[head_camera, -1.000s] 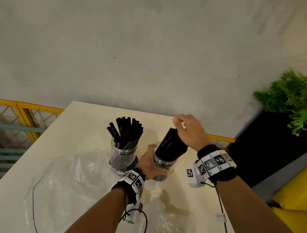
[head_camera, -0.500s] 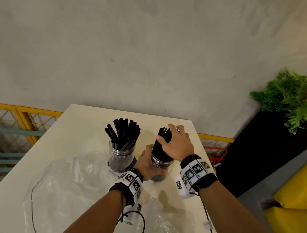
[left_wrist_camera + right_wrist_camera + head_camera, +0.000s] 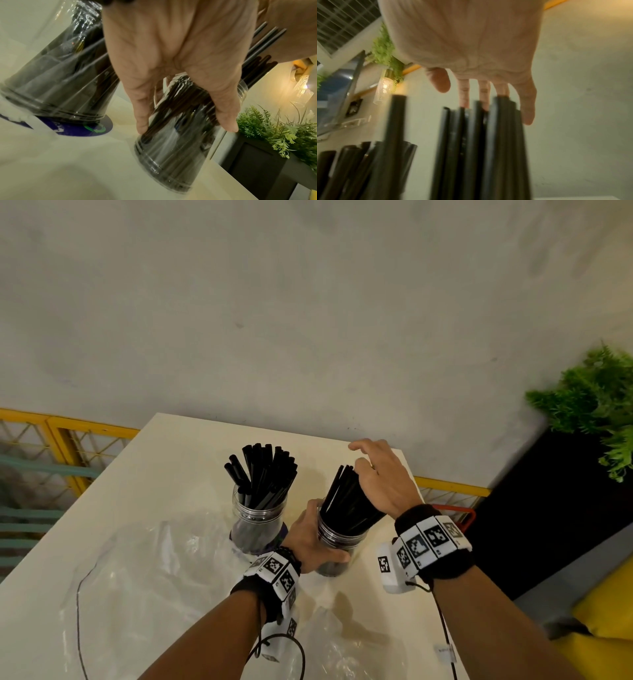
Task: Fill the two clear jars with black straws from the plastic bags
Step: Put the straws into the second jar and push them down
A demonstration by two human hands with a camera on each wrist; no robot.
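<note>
Cream table under a grey wall: left hand fingers wrap the right clear jar, right hand fingers spread loosely over its black straws, the filled jar at nine o'clock, plastic bags nearer.

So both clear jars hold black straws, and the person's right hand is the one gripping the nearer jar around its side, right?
Not quite. It is the left hand that grips the nearer clear jar around its side, as the head view shows. The right hand is over the tops of that jar's black straws, fingers straight. Both jars do hold straws.
</note>
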